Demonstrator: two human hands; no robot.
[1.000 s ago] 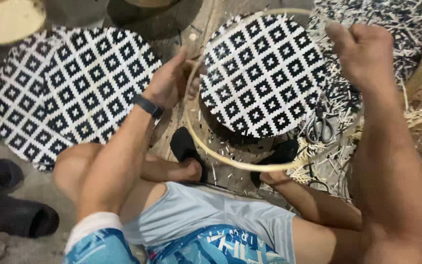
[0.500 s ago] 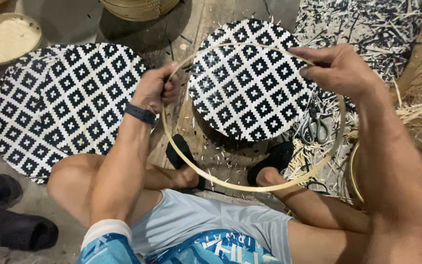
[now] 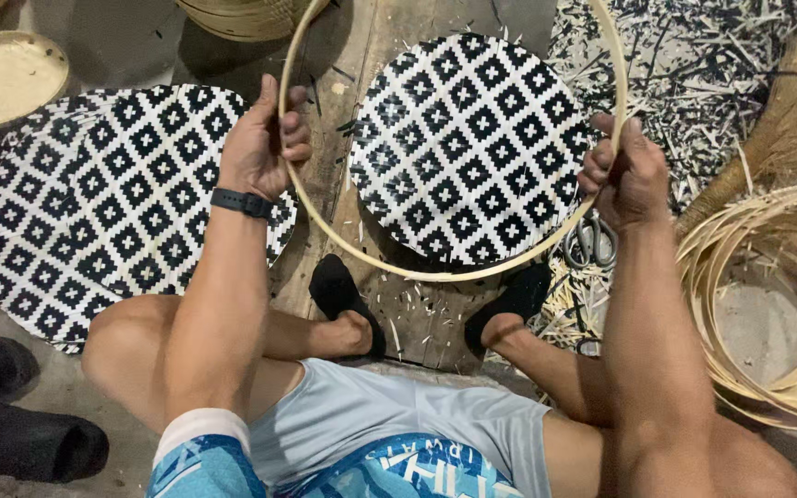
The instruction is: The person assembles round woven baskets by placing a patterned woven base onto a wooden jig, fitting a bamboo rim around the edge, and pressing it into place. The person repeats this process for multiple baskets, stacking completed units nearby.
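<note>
Here, a thin bamboo hoop (image 3: 435, 274) is held up by both hands above the wooden board (image 3: 389, 37) on the floor. The left hand (image 3: 265, 143), with a dark band at its wrist, is closed round the hoop's left side, fingers curled over the strip. The right hand (image 3: 624, 175) is clenched on the hoop's right side, the thumb laid along the strip. Inside the ring, a round woven mat in a black-and-white diamond pattern (image 3: 468, 148) is seen lying on the board. A larger mat of the same weave (image 3: 94, 212) is spread to the left of the board, partly under the left forearm. A pair of scissors (image 3: 588, 242) lies just beside the right hand, near the board's right edge, among cut bamboo slivers (image 3: 694, 83). A stack of bamboo hoops (image 3: 767, 304) is piled at the far right, with a straw broom (image 3: 786, 129) above it. A shallow woven tray (image 3: 6, 78) sits at the upper left, and dark slippers (image 3: 34, 443) rest at the lower left.
</note>
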